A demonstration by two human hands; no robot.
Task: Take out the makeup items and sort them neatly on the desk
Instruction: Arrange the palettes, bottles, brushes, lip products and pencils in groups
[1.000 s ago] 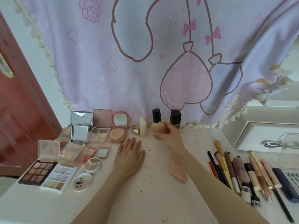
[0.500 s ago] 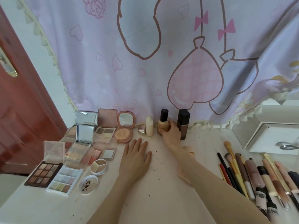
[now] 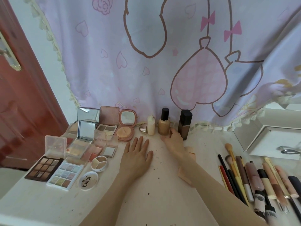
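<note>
A beige foundation bottle with a black cap stands upright at the back of the desk, between a small cream bottle and a tall dark brown bottle. My right hand sits just in front of and to the right of the beige bottle. Its loosely bent fingertips touch the bottle's lower right side, and nearly the whole bottle shows. My left hand lies flat on the desk, fingers straight, holding nothing.
Open palettes and compacts crowd the left side. Brushes, pencils and tubes lie in a row on the right, beside a white drawer box. A pink puff lies under my right forearm. A pink curtain hangs behind.
My right hand has set the beige foundation bottle down between the cream and dark bottles and slid lower off it. My left hand has stayed flat on the desk.
</note>
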